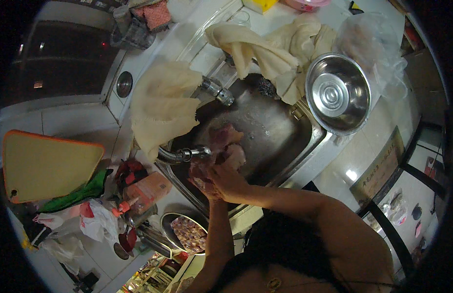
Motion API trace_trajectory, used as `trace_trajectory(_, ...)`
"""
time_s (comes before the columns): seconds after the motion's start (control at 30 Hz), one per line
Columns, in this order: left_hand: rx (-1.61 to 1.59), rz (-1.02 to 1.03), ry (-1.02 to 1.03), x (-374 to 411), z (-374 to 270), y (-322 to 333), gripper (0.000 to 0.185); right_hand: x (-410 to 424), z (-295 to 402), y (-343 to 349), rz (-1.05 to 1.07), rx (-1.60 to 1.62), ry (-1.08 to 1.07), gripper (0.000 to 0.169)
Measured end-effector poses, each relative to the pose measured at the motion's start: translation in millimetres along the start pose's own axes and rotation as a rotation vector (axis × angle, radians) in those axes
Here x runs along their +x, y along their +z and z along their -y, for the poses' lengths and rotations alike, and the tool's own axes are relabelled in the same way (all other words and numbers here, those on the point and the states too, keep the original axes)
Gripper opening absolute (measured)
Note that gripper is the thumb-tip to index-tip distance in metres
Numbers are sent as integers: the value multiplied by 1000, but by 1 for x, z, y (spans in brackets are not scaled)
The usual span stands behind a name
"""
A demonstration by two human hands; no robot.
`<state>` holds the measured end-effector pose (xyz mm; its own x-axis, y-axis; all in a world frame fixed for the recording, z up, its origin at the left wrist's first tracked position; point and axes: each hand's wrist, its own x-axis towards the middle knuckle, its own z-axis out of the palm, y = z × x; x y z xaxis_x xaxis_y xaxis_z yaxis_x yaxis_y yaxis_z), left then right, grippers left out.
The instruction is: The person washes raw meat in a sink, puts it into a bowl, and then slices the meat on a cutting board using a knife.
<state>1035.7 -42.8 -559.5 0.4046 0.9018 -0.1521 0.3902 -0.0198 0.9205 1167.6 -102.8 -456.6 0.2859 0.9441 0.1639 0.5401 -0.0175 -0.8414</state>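
Both hands are together over the near left part of the stainless steel sink (pixel 281 146), beneath the tip of a metal faucet (pixel 191 154). My left hand (pixel 208 190) is partly covered by raw meat (pixel 199 170) and holds it from below. Across it lies my right hand (pixel 230 183), its fingers bent onto the meat; its fingertips are partly hidden. More pinkish raw meat (pixel 224 137) extends beyond the hands over the sink, and a paler rounded piece (pixel 236 154) is beside the right fingers.
A metal bowl (pixel 338 93) stands at the sink's right corner. Beige cloths (pixel 164 102) drape around the faucet fittings. At lower left, a bowl of cut meat (pixel 188 234) stands near the left forearm. Farther left are a pump bottle (pixel 147 190) and an orange-edged cutting board (pixel 50 164).
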Motion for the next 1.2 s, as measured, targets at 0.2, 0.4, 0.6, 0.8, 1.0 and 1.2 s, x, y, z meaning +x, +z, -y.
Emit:
trace_trajectory(0.2,382,-153,543,10,-58,25,59,-29,-50,-1,-91,288,129,56)
trace_trajectory(0.4,1020,-256,738,6,-92,34,59,-63,-98,41,113,1722,1278,51)
trace_trajectory(0.6,1042,-249,661,-8,-117,35,57,-26,-103,55,149,2293,925,42)
trace_trajectory(0.8,1108,-265,626,-19,-144,32,54,-24,-107,52,133,2169,1039,41)
trace_trajectory(1.0,1163,-260,619,-15,-171,36,52,0,-93,23,193,1709,855,40)
trace_trajectory(1.2,1058,-168,516,0,-137,35,42,26,-122,49,455,376,408,41)
